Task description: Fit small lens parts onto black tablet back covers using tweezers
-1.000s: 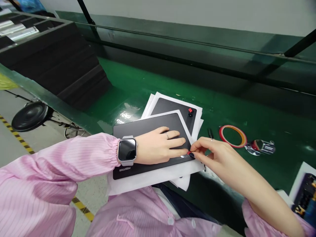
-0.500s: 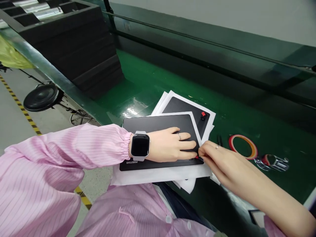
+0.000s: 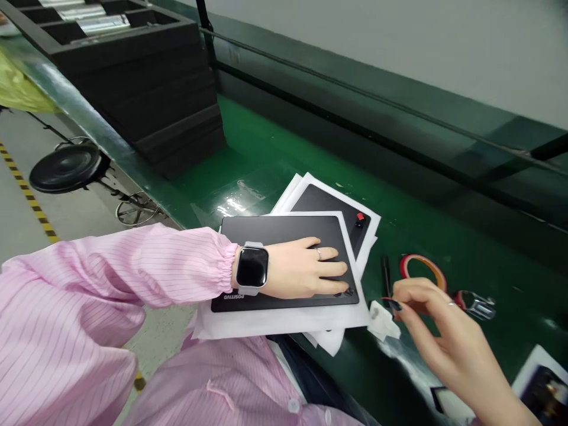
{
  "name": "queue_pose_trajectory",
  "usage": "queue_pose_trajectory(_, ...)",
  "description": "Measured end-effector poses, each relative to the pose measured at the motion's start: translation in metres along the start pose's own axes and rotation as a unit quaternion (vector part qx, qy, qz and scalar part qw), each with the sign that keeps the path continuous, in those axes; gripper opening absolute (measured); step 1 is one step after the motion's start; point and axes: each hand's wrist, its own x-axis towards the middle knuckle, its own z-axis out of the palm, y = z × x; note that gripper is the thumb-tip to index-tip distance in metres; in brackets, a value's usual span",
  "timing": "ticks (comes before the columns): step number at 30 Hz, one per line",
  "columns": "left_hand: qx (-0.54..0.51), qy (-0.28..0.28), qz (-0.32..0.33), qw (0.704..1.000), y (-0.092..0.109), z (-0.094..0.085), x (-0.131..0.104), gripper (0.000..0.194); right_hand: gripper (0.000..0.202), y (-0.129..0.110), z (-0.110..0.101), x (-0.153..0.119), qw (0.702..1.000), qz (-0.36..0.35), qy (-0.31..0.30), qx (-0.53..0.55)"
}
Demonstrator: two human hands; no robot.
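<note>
In the head view, the left hand (image 3: pixel 302 270) lies flat with fingers spread on the black tablet (image 3: pixel 284 226), its grip open. The right hand (image 3: pixel 444 319) has its grip pinched shut on a small red piece (image 3: pixel 386 298), just right of the tablet. White sheets (image 3: pixel 284 324) lie beneath the tablet on the green tabletop (image 3: pixel 266 151); a tape roll (image 3: pixel 419 257) sits farther right.

The far edge of the counter (image 3: pixel 273 145) offers passage behind the tablets (image 3: pixel 284 228); the foam stack (image 3: pixel 142 89) blocks leftward.
</note>
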Motion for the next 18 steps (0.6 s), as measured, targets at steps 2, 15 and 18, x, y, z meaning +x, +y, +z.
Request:
queue_pose_trajectory(2,-0.020,0.021,-0.010,1.000,0.003,-0.001,-0.001,0.042,0.008,0.002,-0.018,0.002,0.991,0.069,0.094,0.058)
queue_pose_trajectory(15,0.000,0.144,-0.167,0.975,-0.011,0.002,-0.043,0.068,0.018,0.025,-0.199,0.123,0.773,0.105,0.602,0.172)
queue_pose_trajectory(18,-0.055,0.209,-0.309,0.926,-0.043,0.025,-0.092,0.051,0.019,0.035,-0.214,0.139,0.748,0.137,0.619,0.194)
